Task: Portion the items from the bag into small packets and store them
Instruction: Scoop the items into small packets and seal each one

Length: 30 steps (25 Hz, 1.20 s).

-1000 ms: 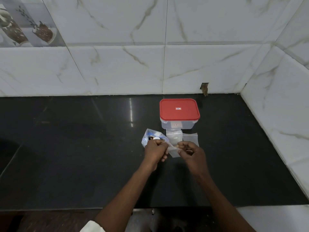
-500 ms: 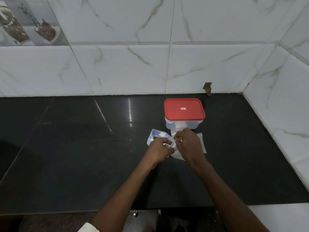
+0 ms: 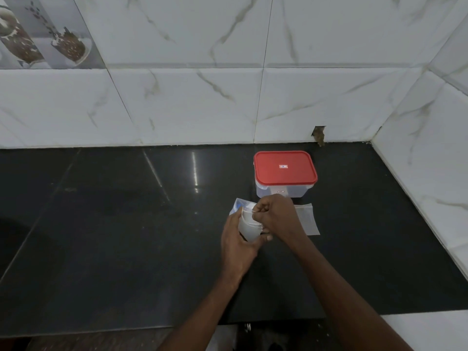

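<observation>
My left hand (image 3: pixel 236 245) grips a small clear packet (image 3: pixel 249 228) from below and holds it upright above the black counter (image 3: pixel 114 236). My right hand (image 3: pixel 274 215) pinches the packet's top edge with closed fingers. Behind both hands the clear supply bag (image 3: pixel 237 205) with something blue inside lies on the counter. More flat clear packets (image 3: pixel 307 219) lie to the right, partly under my right wrist. A clear plastic box with a red lid (image 3: pixel 285 171) stands shut just beyond them. What is inside the held packet cannot be made out.
White marble-look tiled walls (image 3: pixel 253 97) close the counter at the back and on the right. A small hole in the tile (image 3: pixel 319 134) sits behind the box. The counter's front edge (image 3: pixel 101 330) runs below my arms.
My left hand has dropped lower and now cradles the small packet upright. My right hand has moved onto the packet's top edge. The view has shifted slightly.
</observation>
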### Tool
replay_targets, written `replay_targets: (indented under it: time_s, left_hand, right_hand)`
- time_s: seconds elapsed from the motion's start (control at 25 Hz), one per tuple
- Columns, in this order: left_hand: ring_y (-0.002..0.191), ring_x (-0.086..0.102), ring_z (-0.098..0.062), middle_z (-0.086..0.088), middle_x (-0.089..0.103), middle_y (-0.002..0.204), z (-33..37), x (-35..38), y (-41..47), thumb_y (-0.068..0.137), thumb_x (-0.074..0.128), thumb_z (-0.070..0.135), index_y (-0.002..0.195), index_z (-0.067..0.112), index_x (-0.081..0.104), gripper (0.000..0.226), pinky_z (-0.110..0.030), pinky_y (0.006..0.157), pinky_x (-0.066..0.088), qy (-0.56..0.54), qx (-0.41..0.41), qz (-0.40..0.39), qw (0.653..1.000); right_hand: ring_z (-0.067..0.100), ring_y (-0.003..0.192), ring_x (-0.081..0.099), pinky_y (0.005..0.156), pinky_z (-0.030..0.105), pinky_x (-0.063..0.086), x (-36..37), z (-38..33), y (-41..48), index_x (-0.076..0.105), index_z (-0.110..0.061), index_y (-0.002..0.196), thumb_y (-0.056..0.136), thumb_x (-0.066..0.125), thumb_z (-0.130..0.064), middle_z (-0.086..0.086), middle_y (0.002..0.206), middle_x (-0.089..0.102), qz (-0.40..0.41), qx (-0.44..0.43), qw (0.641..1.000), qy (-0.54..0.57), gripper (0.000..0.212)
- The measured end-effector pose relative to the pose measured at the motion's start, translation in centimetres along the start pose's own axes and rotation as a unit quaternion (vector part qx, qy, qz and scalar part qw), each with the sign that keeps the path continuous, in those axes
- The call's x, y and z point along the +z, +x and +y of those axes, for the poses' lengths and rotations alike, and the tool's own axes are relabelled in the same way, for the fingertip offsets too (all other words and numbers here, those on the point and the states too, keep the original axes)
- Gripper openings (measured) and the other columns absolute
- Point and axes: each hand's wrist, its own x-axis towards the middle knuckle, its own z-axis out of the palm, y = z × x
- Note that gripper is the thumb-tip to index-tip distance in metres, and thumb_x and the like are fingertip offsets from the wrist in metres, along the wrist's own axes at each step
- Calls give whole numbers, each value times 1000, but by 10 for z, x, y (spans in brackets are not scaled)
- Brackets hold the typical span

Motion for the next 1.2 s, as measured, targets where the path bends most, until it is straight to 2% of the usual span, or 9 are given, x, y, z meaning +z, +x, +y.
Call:
replay_targets:
  time_s: [0.16,0.28,0.4,0.56,0.68,0.76,0.92,1.04,1.2]
  left_hand:
    - [108,65,-2,14,68,120,-12,-9,0,62,79,55,125,33,61,70,-28,94,56,-34,-23,42,998]
    - [101,68,2,11,72,114,-26,-23,3,72,88,28,121,26,66,54,-16,83,56,-66,-41,74,994]
    - [98,71,-4,4,74,112,-40,-35,10,76,87,16,121,20,67,50,-15,78,55,-69,-49,75,994]
    - [107,68,-9,5,65,123,-46,-31,12,68,90,31,116,31,65,54,-29,86,58,-48,-50,12,998]
    - [116,59,-10,6,48,138,-33,-23,17,74,87,37,112,36,61,46,-19,89,51,-17,-73,-48,996]
    - [113,53,-4,7,39,139,-25,-21,25,83,81,38,119,32,60,42,-12,85,44,24,-88,-74,993]
    - [106,53,-1,5,47,130,-26,-18,32,88,74,40,110,36,61,26,-22,91,46,74,-94,-85,989]
    - [108,60,-7,7,57,122,-39,-19,27,89,73,39,100,44,55,22,-29,92,52,39,-115,-53,991]
    - [111,67,-9,9,68,121,-56,-21,23,82,73,51,119,38,60,41,-40,98,55,-50,-136,-37,989]
  right_hand:
    - [10,67,65,63,25,47,5,-1,-4,77,-14,78,79,75,-21,0,72,73,-18,14,999,29,7]
    - [10,62,65,64,30,52,-5,20,-4,78,-14,80,83,72,-27,-3,69,72,46,67,992,100,15]
    - [11,72,65,70,29,50,-1,50,-3,75,-14,85,87,66,-26,0,81,74,86,108,990,-6,16]
    - [17,90,65,79,34,52,27,62,-6,65,-16,105,93,58,-40,0,96,70,48,109,989,-85,27]
    - [20,98,63,83,34,52,37,65,-2,61,-19,114,95,56,-34,2,107,69,12,99,987,-125,26]
    - [18,96,63,82,31,51,39,67,-1,61,-18,116,97,53,-28,2,107,67,4,61,984,-166,23]
    - [21,87,63,71,33,54,45,79,0,61,-16,123,90,64,-18,6,101,66,8,-52,978,-202,33]
    - [19,73,63,55,31,54,47,85,1,69,-13,105,72,81,-13,6,87,67,7,-98,968,-232,36]
    - [19,75,66,53,31,56,53,84,-1,69,-13,101,65,85,-15,8,94,68,-25,-162,949,-270,40]
